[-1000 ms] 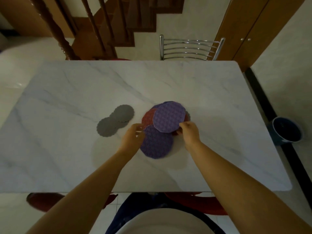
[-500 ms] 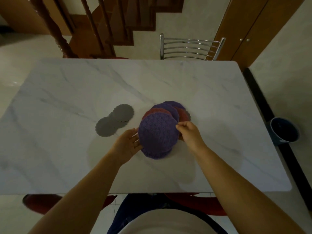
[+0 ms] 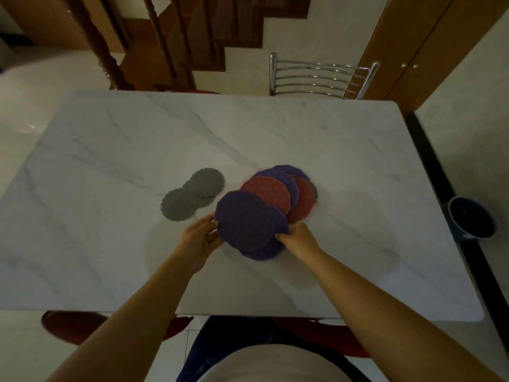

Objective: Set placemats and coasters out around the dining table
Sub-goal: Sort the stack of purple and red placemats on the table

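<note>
Both hands are pinching the top purple placemat just right of the grey coasters, left hand on one rim, right hand seemingly on the other, and a mat beneath could be catching and dragging the fanned stack askew.

This is a home dining area. A marble desk fills the middle, with a chrome chair at 1 o'clock and a red seat at 7 o'clock. A wooden staircase with turned balusters rises at 11 o'clock. Knobbed wooden doors stand at 2 o'clock, and a bucket sits on the pale tiled floor at 3 o'clock.
</note>
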